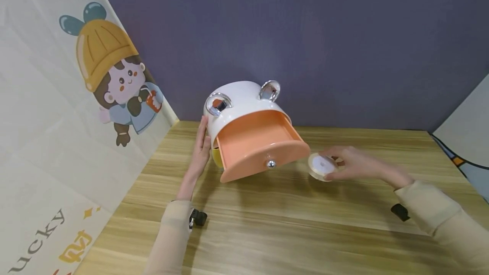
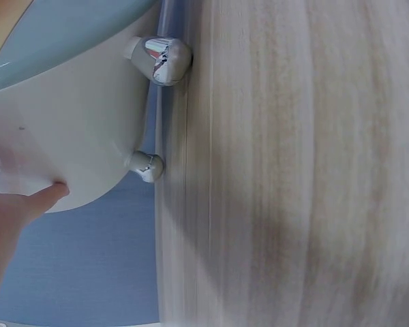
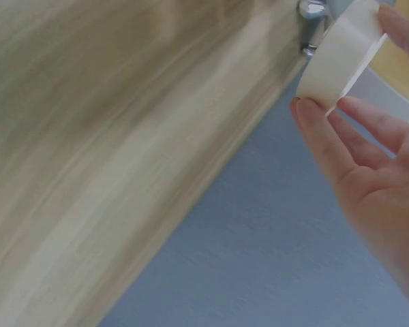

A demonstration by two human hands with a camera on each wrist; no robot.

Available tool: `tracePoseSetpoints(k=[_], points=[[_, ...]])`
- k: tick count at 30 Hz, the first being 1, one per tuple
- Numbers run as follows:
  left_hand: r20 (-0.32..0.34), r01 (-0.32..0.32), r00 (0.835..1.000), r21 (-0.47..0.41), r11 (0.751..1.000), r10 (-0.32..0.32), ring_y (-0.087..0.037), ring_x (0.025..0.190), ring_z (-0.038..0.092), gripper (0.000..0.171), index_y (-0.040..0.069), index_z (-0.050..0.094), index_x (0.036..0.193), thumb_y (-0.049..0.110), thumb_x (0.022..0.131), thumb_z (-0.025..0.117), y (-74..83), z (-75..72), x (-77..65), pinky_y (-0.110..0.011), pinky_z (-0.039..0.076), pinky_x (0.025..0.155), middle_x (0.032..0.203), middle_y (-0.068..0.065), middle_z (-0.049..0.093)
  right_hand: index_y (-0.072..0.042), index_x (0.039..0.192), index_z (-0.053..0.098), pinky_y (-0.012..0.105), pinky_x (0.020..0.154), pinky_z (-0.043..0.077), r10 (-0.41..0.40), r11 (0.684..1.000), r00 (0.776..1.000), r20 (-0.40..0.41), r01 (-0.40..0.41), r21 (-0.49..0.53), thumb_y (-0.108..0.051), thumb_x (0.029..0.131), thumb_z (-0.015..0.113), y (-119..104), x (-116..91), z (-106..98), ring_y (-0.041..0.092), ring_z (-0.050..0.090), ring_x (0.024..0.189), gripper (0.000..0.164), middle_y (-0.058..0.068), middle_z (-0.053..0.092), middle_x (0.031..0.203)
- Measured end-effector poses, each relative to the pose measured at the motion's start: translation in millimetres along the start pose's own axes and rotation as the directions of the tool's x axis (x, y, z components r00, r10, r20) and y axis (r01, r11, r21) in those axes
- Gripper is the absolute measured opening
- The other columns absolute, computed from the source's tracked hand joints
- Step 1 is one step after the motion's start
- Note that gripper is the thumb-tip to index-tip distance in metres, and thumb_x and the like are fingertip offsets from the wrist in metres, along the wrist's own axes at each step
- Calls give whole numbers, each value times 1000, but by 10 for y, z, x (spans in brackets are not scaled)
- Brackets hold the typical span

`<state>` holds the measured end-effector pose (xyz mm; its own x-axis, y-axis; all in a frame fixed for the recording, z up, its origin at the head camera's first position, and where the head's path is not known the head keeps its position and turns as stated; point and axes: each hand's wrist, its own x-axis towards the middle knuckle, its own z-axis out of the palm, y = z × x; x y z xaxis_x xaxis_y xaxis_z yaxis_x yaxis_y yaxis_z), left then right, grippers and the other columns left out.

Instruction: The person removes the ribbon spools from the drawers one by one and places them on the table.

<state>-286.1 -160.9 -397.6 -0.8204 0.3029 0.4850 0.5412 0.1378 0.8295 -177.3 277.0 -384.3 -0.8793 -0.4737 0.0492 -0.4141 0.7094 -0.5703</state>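
A white rounded storage box [image 1: 244, 96] with two shiny ear-like rings on top has its orange drawer [image 1: 256, 139] pulled out, and the drawer's inside looks bare. Along the box's left side lies my left hand [image 1: 200, 150], fingers fairly straight and touching the wall. In the left wrist view, a thumb rests on the white body [image 2: 88, 136] near its metal feet. My right hand [image 1: 353, 164] pinches a round cream spool of ribbon or tape [image 1: 321, 165] between thumb and fingers, just right of the drawer. The right wrist view shows the spool [image 3: 341, 58] gripped by its edges.
A wood-grain table [image 1: 290, 228] carries the box. Behind it stands a dark blue-grey panel [image 1: 324, 46]. At the left is a pale printed sheet [image 1: 38, 118] with a cartoon figure, and a black cable [image 1: 458, 156] runs at the right edge.
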Motion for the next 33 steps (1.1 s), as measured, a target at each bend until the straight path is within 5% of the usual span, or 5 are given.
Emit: tracePoseSetpoints(k=[13,23,33], points=[[1,0,1000,3,1000,0,-28,157,1,64,10,13,160,39,108,35,-13,0,-7,-54,5,128,169,-10,2,4,131,59,33,80,63,-15,1000,1000,0,15,-9,-36,81,82,125,20,217,26,65,104,68,20,65,124],[-4,-6,1000,4,1000,6,-29,157,3,58,9,12,160,26,109,34,-18,-1,4,-53,7,128,169,-12,1,6,131,59,30,76,62,-13,998,1000,17,14,-64,-37,82,81,132,27,272,30,64,105,69,24,62,128],[-8,-17,1000,10,1000,17,-32,157,3,66,7,13,159,40,107,36,-29,8,-3,-55,7,128,169,-15,2,3,128,62,24,72,51,-27,985,1000,10,28,-169,-43,80,82,160,26,348,21,62,99,69,20,65,126]])
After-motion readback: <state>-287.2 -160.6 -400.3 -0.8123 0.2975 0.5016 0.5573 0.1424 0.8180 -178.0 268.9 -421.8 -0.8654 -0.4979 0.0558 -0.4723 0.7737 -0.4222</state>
